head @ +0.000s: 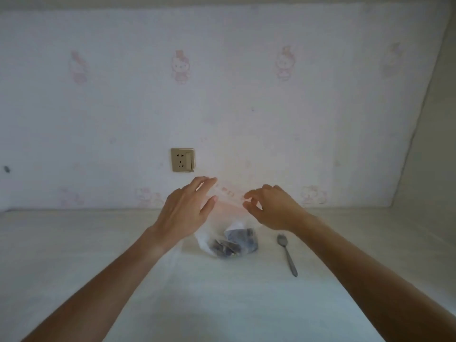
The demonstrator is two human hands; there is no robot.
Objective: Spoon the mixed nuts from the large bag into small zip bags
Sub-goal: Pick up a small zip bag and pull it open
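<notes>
Between my hands, a clear small zip bag [228, 193] with faint red print is held up above the table. My left hand [187, 211] grips its left edge between thumb and fingers. My right hand [269, 208] pinches its right edge with curled fingertips. Below them on the white table lies the large clear bag [232, 243] with dark mixed nuts inside, partly hidden by my left hand. A metal spoon [287, 253] rests on the table to the right of the large bag, bowl pointing away from me, with neither hand touching it.
The white table [222, 304] runs up to a wall papered with pale pink cartoon figures. A beige wall socket [182, 159] sits just above the table, behind my left hand. A side wall closes the right end.
</notes>
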